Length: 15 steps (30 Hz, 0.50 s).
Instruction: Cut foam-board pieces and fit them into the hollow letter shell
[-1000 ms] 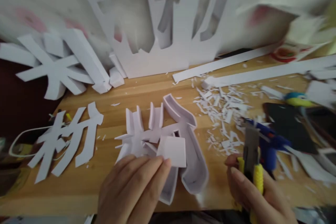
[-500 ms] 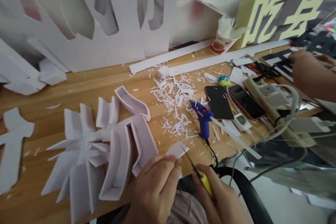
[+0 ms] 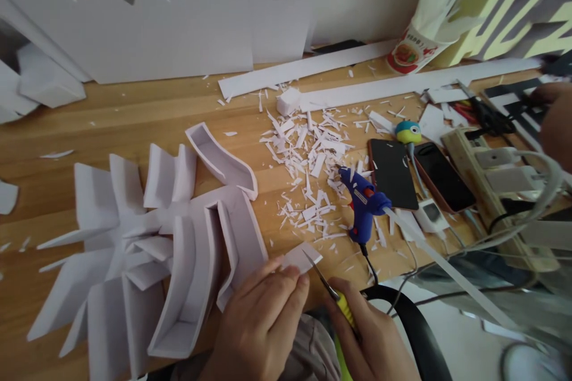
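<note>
At the table's front edge my left hand (image 3: 263, 321) is closed on a small white foam board strip (image 3: 300, 256), whose far end sticks out past the fingers. My right hand (image 3: 373, 333) grips a utility knife (image 3: 342, 303) by its yellow handle. The knife's blade tip lies over the end of the strip; whether it touches cannot be made out. Just left of my left hand stands a white foam character (image 3: 183, 286) built from upright walls, with a separate curved piece (image 3: 223, 161) at its top.
A blue glue gun (image 3: 364, 202) with a long glue stick lies beside scattered white offcuts (image 3: 313, 161). Two phones (image 3: 393, 172), a power strip (image 3: 473, 172) and cables fill the right side. A paper cup (image 3: 415, 47) stands at the back. Another person's hand (image 3: 558, 119) is at far right.
The view has tilted down and come closer to the table. Both hands keep their hold, and the blade tip has moved slightly left over the strip.
</note>
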### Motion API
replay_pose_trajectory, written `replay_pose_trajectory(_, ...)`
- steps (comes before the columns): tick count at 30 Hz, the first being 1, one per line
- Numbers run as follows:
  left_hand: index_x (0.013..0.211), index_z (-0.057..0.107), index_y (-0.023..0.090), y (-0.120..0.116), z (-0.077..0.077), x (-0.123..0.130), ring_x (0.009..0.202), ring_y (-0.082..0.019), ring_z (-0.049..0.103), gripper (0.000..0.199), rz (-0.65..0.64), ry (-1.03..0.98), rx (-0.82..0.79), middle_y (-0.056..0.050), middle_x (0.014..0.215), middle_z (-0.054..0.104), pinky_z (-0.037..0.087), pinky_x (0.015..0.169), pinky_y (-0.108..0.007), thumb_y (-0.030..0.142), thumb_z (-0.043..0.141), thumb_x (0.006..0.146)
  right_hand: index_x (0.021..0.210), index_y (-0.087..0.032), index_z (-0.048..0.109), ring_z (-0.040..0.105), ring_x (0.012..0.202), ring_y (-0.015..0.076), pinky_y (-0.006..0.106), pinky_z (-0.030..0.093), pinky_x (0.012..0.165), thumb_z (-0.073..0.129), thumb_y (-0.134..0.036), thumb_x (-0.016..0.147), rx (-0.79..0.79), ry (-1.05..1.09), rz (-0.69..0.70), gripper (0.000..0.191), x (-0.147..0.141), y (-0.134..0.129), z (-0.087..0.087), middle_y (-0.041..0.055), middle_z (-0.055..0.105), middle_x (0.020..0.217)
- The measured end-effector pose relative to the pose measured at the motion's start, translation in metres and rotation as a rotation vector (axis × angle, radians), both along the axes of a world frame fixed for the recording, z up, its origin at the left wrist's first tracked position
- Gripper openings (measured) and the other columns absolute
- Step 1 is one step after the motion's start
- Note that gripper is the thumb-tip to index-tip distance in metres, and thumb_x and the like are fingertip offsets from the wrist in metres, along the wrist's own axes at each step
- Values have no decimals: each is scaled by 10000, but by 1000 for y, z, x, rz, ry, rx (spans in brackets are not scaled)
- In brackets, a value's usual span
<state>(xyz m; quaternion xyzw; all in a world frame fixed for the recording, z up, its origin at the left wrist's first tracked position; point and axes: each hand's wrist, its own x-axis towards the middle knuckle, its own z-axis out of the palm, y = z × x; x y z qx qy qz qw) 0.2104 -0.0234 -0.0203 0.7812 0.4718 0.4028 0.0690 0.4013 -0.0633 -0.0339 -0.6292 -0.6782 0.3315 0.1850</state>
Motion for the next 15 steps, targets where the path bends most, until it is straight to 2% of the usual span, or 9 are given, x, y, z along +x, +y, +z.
replay_pose_trajectory(4,963,729,108,1,1,0,835,-137,748,231,-12,1,-11,-27,842,781,619,925,-276,117,504,1009,1124,-196,634,744,680,227,269,571,605,325,-446,1045,-104,-7,-12,405,0,-2,-1,103,757,812)
replay_pose_trajectory(8,970,735,120,1,3,0,826,-131,750,255,-17,11,-35,-18,857,788,620,900,-260,127,485,1020,1114,-199,619,742,655,220,269,573,618,321,-441,1047,-111,-4,-5,389,-2,0,3,91,754,781)
replay_pose_trajectory(15,974,729,121,0,5,-2,809,-137,753,248,-10,13,-76,-16,858,792,625,860,-259,132,486,1021,1032,-222,520,741,548,241,247,492,441,290,-442,1066,-102,-96,58,320,-6,6,8,36,728,642)
